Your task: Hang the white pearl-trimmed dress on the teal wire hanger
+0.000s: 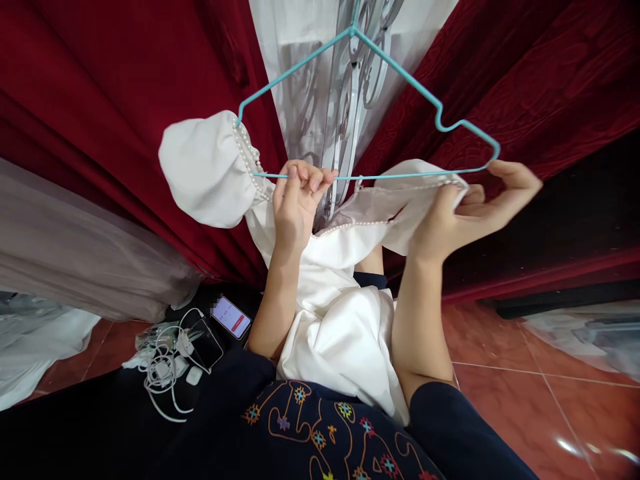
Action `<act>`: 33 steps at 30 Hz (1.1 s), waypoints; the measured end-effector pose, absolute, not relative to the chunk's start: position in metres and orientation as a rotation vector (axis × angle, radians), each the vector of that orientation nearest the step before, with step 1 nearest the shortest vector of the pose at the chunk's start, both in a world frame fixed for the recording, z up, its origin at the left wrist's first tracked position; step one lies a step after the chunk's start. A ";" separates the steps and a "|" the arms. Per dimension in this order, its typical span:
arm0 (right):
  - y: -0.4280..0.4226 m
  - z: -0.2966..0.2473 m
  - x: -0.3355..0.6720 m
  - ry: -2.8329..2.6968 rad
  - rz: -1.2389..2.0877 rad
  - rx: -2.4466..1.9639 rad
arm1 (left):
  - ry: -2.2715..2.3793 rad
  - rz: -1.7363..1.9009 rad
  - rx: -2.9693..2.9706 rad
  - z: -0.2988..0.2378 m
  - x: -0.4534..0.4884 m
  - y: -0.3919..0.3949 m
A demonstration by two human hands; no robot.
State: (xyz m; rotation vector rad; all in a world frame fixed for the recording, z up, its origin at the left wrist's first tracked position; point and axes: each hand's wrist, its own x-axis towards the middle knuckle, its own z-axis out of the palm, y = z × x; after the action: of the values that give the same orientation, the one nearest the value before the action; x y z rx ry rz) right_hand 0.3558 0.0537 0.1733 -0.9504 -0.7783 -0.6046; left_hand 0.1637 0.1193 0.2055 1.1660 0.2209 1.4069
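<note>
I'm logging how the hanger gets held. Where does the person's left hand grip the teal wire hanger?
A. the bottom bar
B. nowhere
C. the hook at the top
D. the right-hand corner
A: the left hand pinches the bottom bar of the teal wire hanger, above the white garment.

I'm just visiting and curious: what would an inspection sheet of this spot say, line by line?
Surface: red tiled floor, glossy, partly covered by dark cloth.
Job's things: teal wire hanger; white garment with pearl trim, one puffed sleeve on the hanger's left end, the rest draped down to the lap.
Clutter: phone with lit screen, a second dark phone, small white chargers.
Hands: left hand pinches the hanger's bottom bar; right hand holds garment fabric at the hanger's right end.
Cables: white cables tangled on the floor.
Surroundings: dark red curtains, white sheer curtain between them.
</note>
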 end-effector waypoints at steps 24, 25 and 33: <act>0.048 0.210 0.281 -1.456 0.083 -1.144 | 0.194 1.364 1.047 0.207 0.163 0.114; 0.052 0.205 0.280 -1.452 0.082 -1.164 | 0.207 1.360 1.060 0.204 0.162 0.114; 0.060 0.196 0.286 -1.306 -0.044 -1.165 | 0.416 0.803 1.523 0.225 0.111 0.075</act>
State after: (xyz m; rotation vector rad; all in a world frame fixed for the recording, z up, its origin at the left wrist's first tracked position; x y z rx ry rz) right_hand 0.2857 0.0600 0.1958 -1.1653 -1.3056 -0.0440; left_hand 0.1110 0.0748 0.2246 1.5231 0.4159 0.8028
